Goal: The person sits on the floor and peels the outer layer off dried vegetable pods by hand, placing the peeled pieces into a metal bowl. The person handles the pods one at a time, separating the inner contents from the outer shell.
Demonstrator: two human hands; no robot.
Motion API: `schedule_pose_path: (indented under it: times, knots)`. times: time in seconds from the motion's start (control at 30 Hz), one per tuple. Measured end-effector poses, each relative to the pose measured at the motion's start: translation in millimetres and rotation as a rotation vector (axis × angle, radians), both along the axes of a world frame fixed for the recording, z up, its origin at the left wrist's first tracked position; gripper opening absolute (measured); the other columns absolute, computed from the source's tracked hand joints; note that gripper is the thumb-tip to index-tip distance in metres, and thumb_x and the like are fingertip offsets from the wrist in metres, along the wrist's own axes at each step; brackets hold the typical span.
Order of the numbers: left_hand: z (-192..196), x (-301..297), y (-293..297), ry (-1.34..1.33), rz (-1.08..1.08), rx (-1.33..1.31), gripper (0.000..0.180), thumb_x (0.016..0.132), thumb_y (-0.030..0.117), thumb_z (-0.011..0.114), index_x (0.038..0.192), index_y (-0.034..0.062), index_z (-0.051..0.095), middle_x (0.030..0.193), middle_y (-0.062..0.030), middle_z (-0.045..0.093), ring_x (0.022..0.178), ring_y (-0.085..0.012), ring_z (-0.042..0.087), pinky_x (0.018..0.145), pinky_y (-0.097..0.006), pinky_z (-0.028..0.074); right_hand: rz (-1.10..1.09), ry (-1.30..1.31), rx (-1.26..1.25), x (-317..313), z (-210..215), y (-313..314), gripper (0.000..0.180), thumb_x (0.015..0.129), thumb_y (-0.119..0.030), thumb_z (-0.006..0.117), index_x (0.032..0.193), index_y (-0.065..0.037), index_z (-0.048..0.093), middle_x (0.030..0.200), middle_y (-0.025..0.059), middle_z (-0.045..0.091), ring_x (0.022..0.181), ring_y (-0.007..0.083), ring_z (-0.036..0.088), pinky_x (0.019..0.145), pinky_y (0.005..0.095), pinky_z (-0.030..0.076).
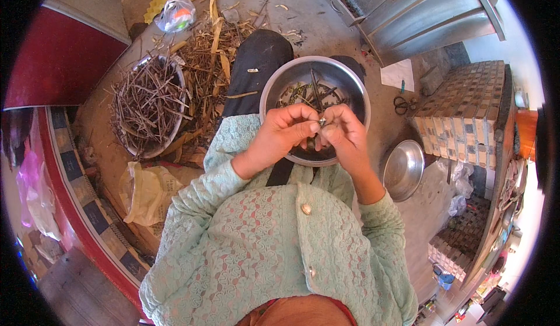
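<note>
Many rough, dry brown twigs (pixel 143 107) fill a round metal basin (pixel 182 84) at left. At centre, a smooth, round silver bowl (pixel 357 87) contains slender dark plant pieces (pixel 317 93). A crumpled pale-yellow plastic bag (pixel 149 195) bears small print. Left hand (pixel 282 132) and right hand (pixel 348 140), fingertips together, pinch one small greyish piece (pixel 322 121) above the bowl.

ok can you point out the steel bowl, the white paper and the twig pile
Steel bowl (pixel 352 87): head view, upper right inner wall.
White paper (pixel 395 73): head view, middle of the sheet.
Twig pile (pixel 147 105): head view, middle of the heap.
</note>
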State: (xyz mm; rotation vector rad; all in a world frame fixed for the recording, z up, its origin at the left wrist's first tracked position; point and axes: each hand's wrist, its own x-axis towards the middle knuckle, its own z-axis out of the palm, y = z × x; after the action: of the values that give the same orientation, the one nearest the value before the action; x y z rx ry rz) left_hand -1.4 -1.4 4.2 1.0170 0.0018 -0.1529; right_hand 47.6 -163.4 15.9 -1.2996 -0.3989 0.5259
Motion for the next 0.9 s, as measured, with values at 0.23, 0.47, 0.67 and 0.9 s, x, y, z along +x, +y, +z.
schedule_pose_path:
  times: [0.23,0.47,0.67,0.9]
  knots:
    - [0,-2,4,0.007,-0.014,-0.029,0.01,0.091,0.014,0.059,0.091,0.0038,0.057,0.078,0.0024,0.056,0.062,-0.0034,0.05,0.053,-0.017,0.039,0.01,-0.038,-0.176,4,5,-1,0.013,0.089,-0.011,0.061,0.09,0.001,0.054,0.08,0.0022,0.058,0.061,0.0063,0.055,0.055,0.0214,0.047]
    - [-7,1,16,-0.131,0.244,0.32,0.004,0.087,0.005,0.057,0.091,0.0036,0.055,0.079,0.0035,0.054,0.064,-0.0027,0.051,0.054,-0.019,0.042,0.067,-0.466,-0.336,17,22,-2,0.018,0.081,0.005,0.058,0.098,0.0,0.056,0.086,0.007,0.06,0.073,0.0136,0.059,0.061,0.0256,0.048]
    - [2,-2,82,-0.011,0.65,0.526,0.007,0.083,0.004,0.06,0.09,0.0025,0.059,0.072,-0.0009,0.059,0.057,-0.0077,0.053,0.055,-0.021,0.046,0.016,-0.932,-0.856,50,25,1,0.013,0.082,-0.007,0.06,0.093,-0.001,0.058,0.088,0.0142,0.06,0.075,0.0308,0.061,0.067,0.0372,0.05]
    - [-21,-7,134,-0.041,0.96,1.488,0.038,0.067,-0.004,0.063,0.103,0.0008,0.053,0.099,-0.0125,0.055,0.075,-0.025,0.06,0.07,-0.034,0.048,0.199,-1.002,-1.227,61,-7,25,0.016,0.079,-0.019,0.063,0.081,-0.003,0.061,0.083,0.0151,0.062,0.073,0.0345,0.063,0.065,0.0438,0.05]
